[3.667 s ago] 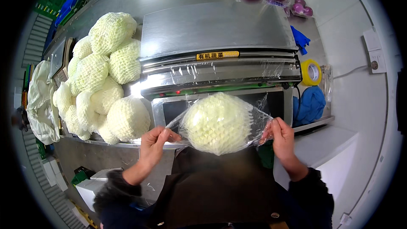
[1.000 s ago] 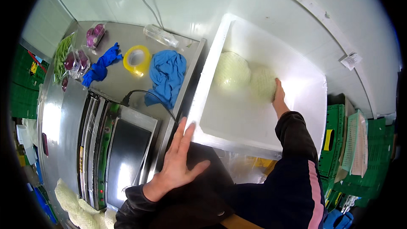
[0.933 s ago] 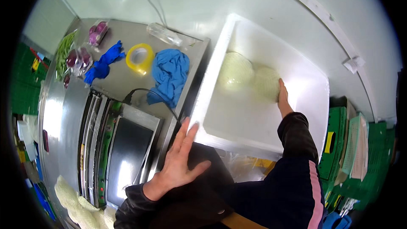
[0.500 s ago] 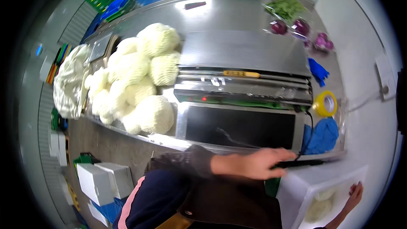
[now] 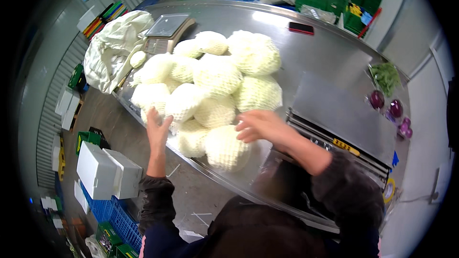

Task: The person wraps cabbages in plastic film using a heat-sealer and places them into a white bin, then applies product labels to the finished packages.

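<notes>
A pile of large, pale round items in white foam nets [image 5: 217, 74] covers the left part of the steel table; the nets hide just what they are. My left hand [image 5: 158, 129] is at the near left side of the pile, thumb and fingers apart beside a netted item [image 5: 184, 102]. My right hand [image 5: 263, 126] reaches over from the right, fingers loosely bent and holding nothing. Its fingertips are just above or against the front netted item [image 5: 227, 148]; I cannot tell whether they touch.
A wrapping machine [image 5: 342, 114] occupies the table's right side. Beyond it lie bagged greens [image 5: 385, 77] and wrapped purple onions [image 5: 377, 99]. A scale [image 5: 167, 31] stands behind the pile, a red-edged phone [image 5: 301, 28] farther right. White foam boxes [image 5: 98, 169] stand below, left.
My view has swung left. My left hand has gone from above the machine's dark panel to the pile. My right hand has left the white foam box at lower right and come to the pile.
</notes>
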The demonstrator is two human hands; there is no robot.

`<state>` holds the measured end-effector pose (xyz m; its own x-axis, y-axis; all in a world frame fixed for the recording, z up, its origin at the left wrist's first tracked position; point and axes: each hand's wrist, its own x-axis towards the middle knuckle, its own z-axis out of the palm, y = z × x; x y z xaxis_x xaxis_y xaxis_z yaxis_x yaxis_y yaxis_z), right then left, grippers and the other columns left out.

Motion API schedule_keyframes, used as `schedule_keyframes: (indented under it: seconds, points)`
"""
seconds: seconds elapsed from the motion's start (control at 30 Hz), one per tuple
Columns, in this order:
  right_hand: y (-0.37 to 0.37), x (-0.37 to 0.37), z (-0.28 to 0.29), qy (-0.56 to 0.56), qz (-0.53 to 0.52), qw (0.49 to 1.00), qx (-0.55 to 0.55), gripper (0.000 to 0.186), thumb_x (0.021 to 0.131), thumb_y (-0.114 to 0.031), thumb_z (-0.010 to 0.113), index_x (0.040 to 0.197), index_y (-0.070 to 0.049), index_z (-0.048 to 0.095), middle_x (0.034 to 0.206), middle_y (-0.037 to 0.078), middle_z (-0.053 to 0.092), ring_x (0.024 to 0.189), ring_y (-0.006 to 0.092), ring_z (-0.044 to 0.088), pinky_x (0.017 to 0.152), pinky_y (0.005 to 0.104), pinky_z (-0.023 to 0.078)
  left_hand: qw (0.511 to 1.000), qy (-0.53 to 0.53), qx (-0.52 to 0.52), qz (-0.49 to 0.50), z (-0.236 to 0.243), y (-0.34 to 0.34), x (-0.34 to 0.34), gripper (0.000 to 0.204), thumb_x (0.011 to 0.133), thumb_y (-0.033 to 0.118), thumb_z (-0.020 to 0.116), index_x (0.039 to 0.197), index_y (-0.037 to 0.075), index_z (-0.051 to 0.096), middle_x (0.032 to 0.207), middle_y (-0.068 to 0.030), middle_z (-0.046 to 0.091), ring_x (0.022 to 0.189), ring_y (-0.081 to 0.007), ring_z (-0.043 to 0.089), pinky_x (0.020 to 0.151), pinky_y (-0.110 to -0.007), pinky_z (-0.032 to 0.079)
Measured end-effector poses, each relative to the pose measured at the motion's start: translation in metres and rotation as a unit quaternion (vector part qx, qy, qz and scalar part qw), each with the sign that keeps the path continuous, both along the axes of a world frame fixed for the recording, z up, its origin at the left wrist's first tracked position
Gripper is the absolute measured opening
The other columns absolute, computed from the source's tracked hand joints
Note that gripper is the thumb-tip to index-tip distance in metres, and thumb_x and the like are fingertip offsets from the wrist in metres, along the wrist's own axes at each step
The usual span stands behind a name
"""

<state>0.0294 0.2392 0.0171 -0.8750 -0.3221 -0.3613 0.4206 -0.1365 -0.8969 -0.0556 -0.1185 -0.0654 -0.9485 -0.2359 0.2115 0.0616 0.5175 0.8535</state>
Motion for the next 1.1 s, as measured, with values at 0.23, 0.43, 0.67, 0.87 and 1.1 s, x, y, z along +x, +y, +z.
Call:
schedule_keyframes:
  seconds: [0.23,0.43,0.67,0.87,1.1]
  points:
    - [-0.144,-0.158,-0.097,-0.08,-0.065,0.978,0.179,0.073,0.083,-0.055,0.063,0.108,0.013,0.058,0.098,0.022,0.066,0.066,0.0249,0.068,0.057,0.0325,0.055,0.859,-0.266,0.432,0.07,-0.072,-0.002,-0.05,0.081,0.079,0.062,0.063,0.133,0.004,0.044,0.117,-0.0165,0.056,0.102,-0.0292,0.059,0.079,-0.043,0.05]
    - [-0.156,-0.139,-0.134,0.082,-0.107,0.975,0.177,0.067,0.076,-0.054,0.068,0.093,0.011,0.065,0.086,0.021,0.069,0.074,0.0283,0.069,0.07,0.0371,0.053,0.868,-0.119,0.476,0.07,-0.06,0.021,-0.016,0.058,0.086,0.032,0.065,0.132,0.005,0.042,0.119,-0.0146,0.056,0.105,-0.0272,0.058,0.082,-0.042,0.051]
    - [-0.027,-0.005,-0.02,0.194,-0.25,0.946,0.066,0.056,0.082,-0.036,0.072,0.111,0.01,0.058,0.101,0.019,0.067,0.094,0.0224,0.065,0.084,0.0333,0.05,0.879,0.031,0.461,-0.121,0.038,0.14,0.069,0.074,0.077,0.002,0.067,0.141,0.001,0.031,0.134,-0.0152,0.046,0.123,-0.0264,0.048,0.1,-0.04,0.044]
    - [0.118,0.096,0.002,0.201,-0.402,0.892,0.044,0.056,0.082,-0.028,0.074,0.118,0.009,0.053,0.111,0.014,0.063,0.099,0.0176,0.061,0.089,0.0309,0.049,0.849,-0.062,0.383,-0.358,0.063,0.284,0.089,0.092,0.066,-0.002,0.074,0.145,-0.003,0.027,0.142,-0.0155,0.04,0.13,-0.0259,0.041,0.108,-0.038,0.033]
    - [0.221,0.189,0.004,0.246,-0.422,0.846,0.213,0.055,0.078,-0.014,0.077,0.124,0.002,0.052,0.116,0.007,0.062,0.106,0.0157,0.057,0.091,0.0313,0.047,0.728,-0.114,0.401,-0.544,0.065,0.4,0.109,0.107,0.062,0.003,0.082,0.148,0.005,0.019,0.146,-0.0129,0.033,0.133,-0.0293,0.037,0.109,-0.042,0.033]
